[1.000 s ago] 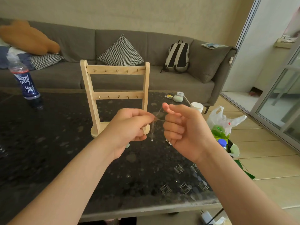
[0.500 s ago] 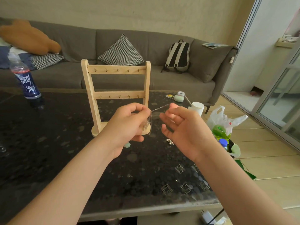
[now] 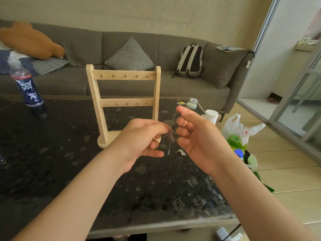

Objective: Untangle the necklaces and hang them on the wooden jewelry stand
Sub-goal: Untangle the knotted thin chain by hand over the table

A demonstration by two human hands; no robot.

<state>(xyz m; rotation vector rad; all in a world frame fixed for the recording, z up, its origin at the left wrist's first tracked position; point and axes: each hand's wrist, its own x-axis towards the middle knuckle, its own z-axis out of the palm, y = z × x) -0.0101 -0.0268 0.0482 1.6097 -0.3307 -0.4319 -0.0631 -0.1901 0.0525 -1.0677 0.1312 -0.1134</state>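
A thin silver necklace chain (image 3: pixel 172 132) hangs tangled between my two hands, above the dark table. My left hand (image 3: pixel 144 136) pinches the knotted part with thumb and fingertips. My right hand (image 3: pixel 198 134) holds one strand raised between thumb and forefinger, its other fingers spread. A loose end dangles down toward the table. A small silver piece of jewelry (image 3: pixel 181 152) lies on the table just below my hands. The wooden jewelry stand (image 3: pixel 124 105) stands upright behind my hands, with two bars of small hooks, all bare.
A blue-labelled bottle (image 3: pixel 27 87) stands at the far left of the dark table (image 3: pixel 60 153). A small round container (image 3: pixel 192 103) and a white cup (image 3: pixel 211 116) sit near the right edge. A plastic bag (image 3: pixel 241 134) is on the floor at right. A grey sofa runs behind.
My right hand has lifted a strand of the chain upward and its fingers have spread. My left hand has kept pinching the tangle and dropped slightly.
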